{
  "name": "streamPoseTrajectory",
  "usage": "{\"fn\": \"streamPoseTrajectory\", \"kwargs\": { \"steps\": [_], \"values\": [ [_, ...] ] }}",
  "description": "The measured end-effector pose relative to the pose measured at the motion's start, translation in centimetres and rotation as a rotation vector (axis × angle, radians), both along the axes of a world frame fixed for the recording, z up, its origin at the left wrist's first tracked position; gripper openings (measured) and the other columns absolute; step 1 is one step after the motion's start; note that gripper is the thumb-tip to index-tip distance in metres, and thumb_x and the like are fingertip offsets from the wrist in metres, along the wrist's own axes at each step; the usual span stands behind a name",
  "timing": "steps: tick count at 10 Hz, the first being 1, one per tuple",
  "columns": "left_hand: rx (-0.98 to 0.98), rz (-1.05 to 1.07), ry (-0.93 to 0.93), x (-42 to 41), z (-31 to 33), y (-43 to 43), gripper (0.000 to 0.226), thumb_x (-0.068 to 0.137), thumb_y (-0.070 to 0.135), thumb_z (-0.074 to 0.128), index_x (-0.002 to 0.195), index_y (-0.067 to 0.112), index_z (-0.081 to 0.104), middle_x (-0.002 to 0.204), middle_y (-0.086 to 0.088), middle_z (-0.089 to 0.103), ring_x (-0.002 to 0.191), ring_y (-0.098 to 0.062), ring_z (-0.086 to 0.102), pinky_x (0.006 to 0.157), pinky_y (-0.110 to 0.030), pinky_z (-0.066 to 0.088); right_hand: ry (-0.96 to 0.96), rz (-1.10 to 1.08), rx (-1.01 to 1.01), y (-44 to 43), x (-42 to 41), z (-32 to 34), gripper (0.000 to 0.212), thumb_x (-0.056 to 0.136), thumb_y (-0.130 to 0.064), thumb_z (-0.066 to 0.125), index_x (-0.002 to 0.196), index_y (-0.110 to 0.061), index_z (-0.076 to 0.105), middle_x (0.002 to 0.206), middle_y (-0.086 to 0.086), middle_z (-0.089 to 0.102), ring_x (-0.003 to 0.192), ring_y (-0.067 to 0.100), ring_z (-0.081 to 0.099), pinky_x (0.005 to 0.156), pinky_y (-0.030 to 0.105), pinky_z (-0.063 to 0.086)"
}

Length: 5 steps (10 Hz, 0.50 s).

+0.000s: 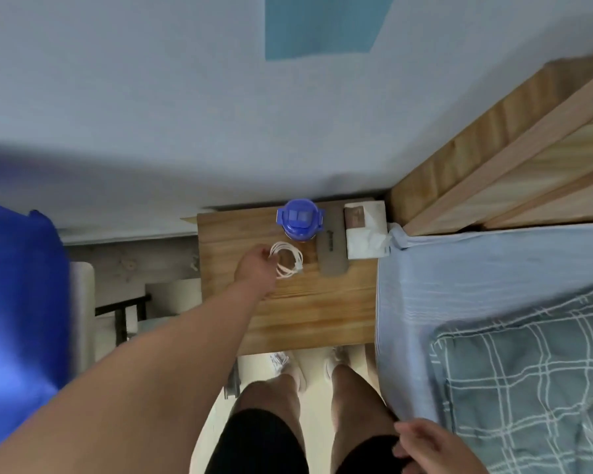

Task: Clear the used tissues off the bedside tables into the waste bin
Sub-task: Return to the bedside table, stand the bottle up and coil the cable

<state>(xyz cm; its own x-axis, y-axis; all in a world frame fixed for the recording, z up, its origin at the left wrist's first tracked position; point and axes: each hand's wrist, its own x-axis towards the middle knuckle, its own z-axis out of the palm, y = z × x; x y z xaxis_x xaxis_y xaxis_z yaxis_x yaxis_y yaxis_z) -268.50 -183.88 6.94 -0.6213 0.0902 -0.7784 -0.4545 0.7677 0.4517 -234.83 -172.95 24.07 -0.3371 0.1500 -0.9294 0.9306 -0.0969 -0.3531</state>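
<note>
Wooden bedside table (322, 313): left hand (255, 268) pinches coiled white cable (286, 260), right hand (428, 446) loosely curled

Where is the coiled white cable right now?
The coiled white cable lies mid-table on the wooden bedside table, just in front of the blue-lidded bottle, with the left hand touching it.

The person wears black shorts (254, 443) that end above the knees, leaving the lower legs bare, and pale, whitish shoes (297, 369) on both feet. Both forearms are bare, with no sleeves, watch or rings visible on the left hand (254, 268) or the right hand (428, 446).
</note>
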Motion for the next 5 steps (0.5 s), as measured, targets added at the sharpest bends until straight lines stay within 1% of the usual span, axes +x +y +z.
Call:
{"fn": "streamPoseTrajectory", "kwargs": {
  "steps": [1, 2, 3, 4, 5],
  "values": [
    [-0.043, -0.125, 0.092, -0.8, -1.4, 0.5, 0.022, 0.101, 0.033, 0.062, 0.116, 0.021, 0.074, 0.112, -0.005, 0.076, 0.104, -0.034, 0.073, 0.085, -0.033, 0.055, -0.035, -0.132, 0.128, -0.7, -0.7, -0.9, 0.029, 0.093, 0.030, 0.046, 0.085, 0.017, 0.071, 0.043, 0.029, 0.060, 0.027, 0.023, 0.052, 0.069, 0.010, 0.045],
    [-0.057, -0.141, 0.089, -1.4, -2.1, 0.7, 0.031, 0.093, 0.044, 0.067, 0.121, 0.029, 0.074, 0.128, -0.006, 0.071, 0.105, -0.027, 0.071, 0.095, -0.035, 0.056, -0.125, -0.204, 0.053, -0.5, -1.0, -1.5, 0.020, 0.096, 0.000, 0.068, 0.087, -0.013, 0.080, 0.066, 0.010, 0.078, 0.045, 0.019, 0.069, 0.043, 0.017, 0.048],
    [-0.065, -0.179, 0.058, -1.1, -0.6, -0.2, 0.047, 0.094, 0.047, 0.068, 0.133, 0.023, 0.067, 0.138, -0.009, 0.066, 0.111, -0.030, 0.068, 0.091, -0.032, 0.052, -0.150, -0.230, 0.075, 0.1, -2.0, -1.1, 0.014, 0.098, -0.011, 0.067, 0.100, -0.020, 0.078, 0.079, 0.004, 0.080, 0.058, 0.023, 0.073, 0.049, 0.027, 0.051],
    [-0.101, -0.220, 0.054, -1.3, 3.5, -2.5, 0.042, 0.103, 0.041, 0.059, 0.133, 0.014, 0.068, 0.134, -0.014, 0.071, 0.111, -0.033, 0.069, 0.088, -0.030, 0.050, -0.101, -0.193, 0.045, 1.4, -4.0, 1.1, 0.013, 0.100, -0.010, 0.065, 0.106, -0.015, 0.075, 0.081, 0.005, 0.080, 0.060, 0.023, 0.072, 0.050, 0.032, 0.051],
    [-0.062, -0.243, -0.036, 1.4, 10.5, -6.2, 0.035, 0.105, 0.044, 0.056, 0.129, 0.024, 0.070, 0.123, -0.006, 0.076, 0.107, -0.026, 0.071, 0.094, -0.035, 0.057, 0.103, -0.179, 0.111, 3.6, -7.6, 6.7, 0.017, 0.098, -0.014, 0.067, 0.103, -0.027, 0.077, 0.083, 0.006, 0.080, 0.062, 0.022, 0.072, 0.053, 0.033, 0.053]
  ]
}}
